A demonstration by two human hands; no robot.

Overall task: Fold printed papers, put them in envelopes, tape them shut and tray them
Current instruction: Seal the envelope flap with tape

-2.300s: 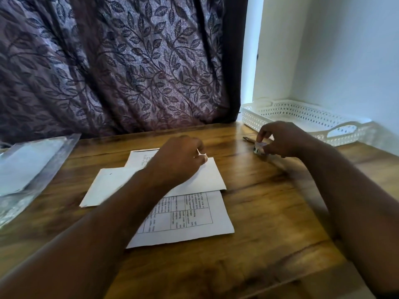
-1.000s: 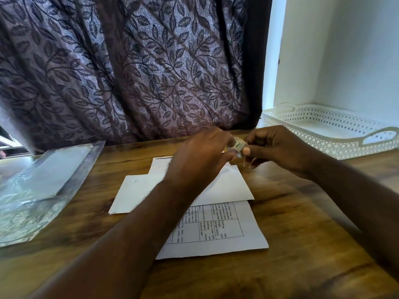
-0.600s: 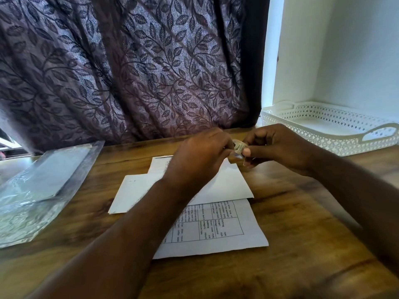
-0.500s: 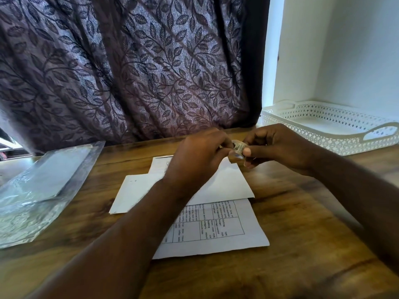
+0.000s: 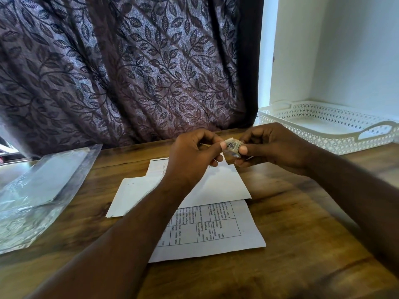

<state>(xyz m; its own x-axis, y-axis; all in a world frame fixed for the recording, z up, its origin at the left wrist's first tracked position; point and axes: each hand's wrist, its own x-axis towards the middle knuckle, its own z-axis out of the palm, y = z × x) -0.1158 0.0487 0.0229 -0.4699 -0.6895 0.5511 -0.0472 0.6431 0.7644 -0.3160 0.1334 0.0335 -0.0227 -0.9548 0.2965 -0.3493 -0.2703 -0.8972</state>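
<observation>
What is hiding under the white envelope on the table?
A printed paper with a grid of boxes pokes out from under the white envelope. Its middle is covered, so I cannot tell if more sheets lie there.

Daylight came in through the gap right of the curtain (image 5: 129,72). The wall (image 5: 356,50) and tray (image 5: 313,108) ran bright, near blown out. The curtain side stayed dim. Glare streaked the plastic bag (image 5: 32,201) at left. Soft arm shadows fell across the tabletop (image 5: 302,244). Wide-angle bowing showed at the edges. The bottom of the frame was soft, and the printed sheet (image 5: 216,223) text was barely legible.
</observation>
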